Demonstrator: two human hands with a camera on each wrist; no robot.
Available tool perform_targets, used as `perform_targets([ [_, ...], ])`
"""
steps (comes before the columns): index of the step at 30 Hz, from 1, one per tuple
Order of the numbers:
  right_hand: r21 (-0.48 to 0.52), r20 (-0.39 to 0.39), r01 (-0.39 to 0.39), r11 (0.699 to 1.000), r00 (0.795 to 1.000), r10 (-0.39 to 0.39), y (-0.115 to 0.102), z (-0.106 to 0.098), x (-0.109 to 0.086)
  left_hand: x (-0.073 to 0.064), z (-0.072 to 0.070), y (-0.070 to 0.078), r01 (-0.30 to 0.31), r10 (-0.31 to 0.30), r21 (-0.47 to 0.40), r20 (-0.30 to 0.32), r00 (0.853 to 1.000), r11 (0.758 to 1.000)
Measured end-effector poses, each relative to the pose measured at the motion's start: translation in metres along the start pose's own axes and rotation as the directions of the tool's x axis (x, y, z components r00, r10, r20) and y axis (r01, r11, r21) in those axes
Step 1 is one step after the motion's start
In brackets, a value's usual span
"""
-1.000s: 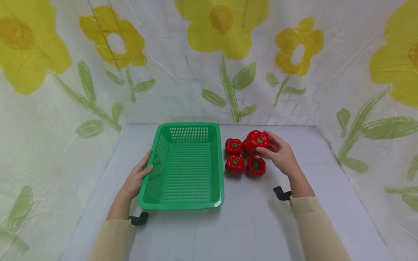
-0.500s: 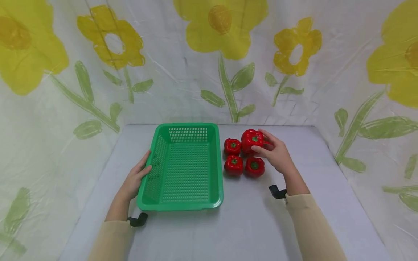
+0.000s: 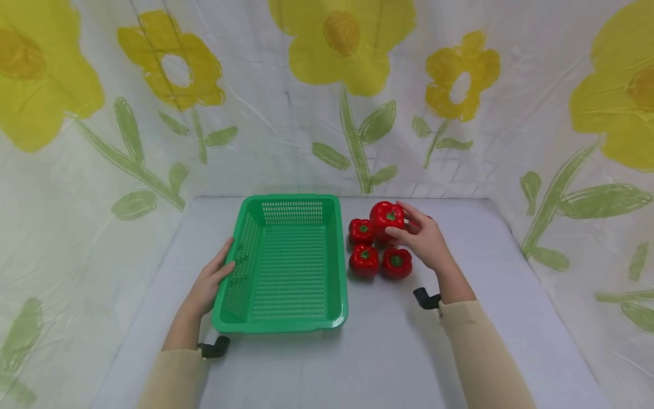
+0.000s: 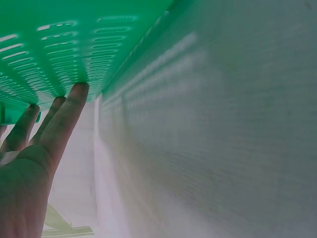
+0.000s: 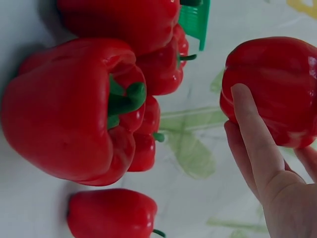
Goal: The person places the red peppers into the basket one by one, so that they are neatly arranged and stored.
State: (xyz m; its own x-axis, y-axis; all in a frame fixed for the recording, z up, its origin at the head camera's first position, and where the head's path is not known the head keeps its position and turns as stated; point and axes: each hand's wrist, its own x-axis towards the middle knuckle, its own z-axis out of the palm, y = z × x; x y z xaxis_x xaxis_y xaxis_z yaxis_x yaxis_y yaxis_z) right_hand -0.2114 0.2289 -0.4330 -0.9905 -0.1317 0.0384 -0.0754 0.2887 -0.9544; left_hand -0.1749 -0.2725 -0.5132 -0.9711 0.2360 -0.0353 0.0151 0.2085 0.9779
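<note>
My right hand [image 3: 424, 241] holds a red bell pepper [image 3: 386, 219] between thumb and fingers, raised above the other peppers. In the right wrist view that pepper [image 5: 275, 91] is off the table, with fingers along its side. Beneath and around it stand several more red peppers, among them a near one [image 3: 397, 263] and a left one [image 3: 364, 261]. One behind is partly hidden by the held pepper. My left hand [image 3: 206, 281] grips the left rim of a green perforated basket [image 3: 288, 327], thumb over the rim. In the left wrist view the fingers [image 4: 64, 119] touch the basket's outer wall.
The basket stands on a white table [image 3: 327, 369], just left of the peppers. A single pepper [image 3: 428, 218] shows partly behind the right hand's fingers. A white curtain [image 3: 286, 147] with yellow flowers closes off the back and sides.
My right hand has moved left with the held pepper, toward the basket, passing over the back of the group. The left hand stays at the basket rim. The view shifts slightly.
</note>
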Motion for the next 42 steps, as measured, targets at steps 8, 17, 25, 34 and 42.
perform_targets([
  [8, -0.041, -0.009, -0.012, 0.999, 1.0, 0.012, -0.006, 0.005, 0.007, 0.0, -0.001, -0.002, 0.006, -0.006, 0.015, 0.001, 1.0, 1.0],
  [17, 0.008, 0.011, -0.029, 1.0, 1.0, 0.029, -0.01, 0.012, 0.011, 0.001, -0.001, -0.002, -0.004, 0.004, 0.003, 0.007, 1.0, 1.0],
  [25, 0.005, 0.002, -0.064, 0.998, 0.998, 0.064, -0.011, 0.018, 0.014, 0.0, -0.001, -0.001, 0.004, -0.004, 0.011, 0.0, 1.0, 1.0],
  [34, 0.046, 0.028, -0.073, 0.996, 0.997, 0.072, -0.016, 0.027, 0.02, 0.001, -0.004, -0.001, -0.007, 0.007, 0.01, 0.001, 1.0, 1.0],
  [42, 0.063, 0.058, -0.083, 0.994, 0.995, 0.08, -0.023, 0.034, 0.023, -0.001, -0.001, 0.001, -0.001, 0.001, 0.008, -0.007, 1.0, 1.0],
])
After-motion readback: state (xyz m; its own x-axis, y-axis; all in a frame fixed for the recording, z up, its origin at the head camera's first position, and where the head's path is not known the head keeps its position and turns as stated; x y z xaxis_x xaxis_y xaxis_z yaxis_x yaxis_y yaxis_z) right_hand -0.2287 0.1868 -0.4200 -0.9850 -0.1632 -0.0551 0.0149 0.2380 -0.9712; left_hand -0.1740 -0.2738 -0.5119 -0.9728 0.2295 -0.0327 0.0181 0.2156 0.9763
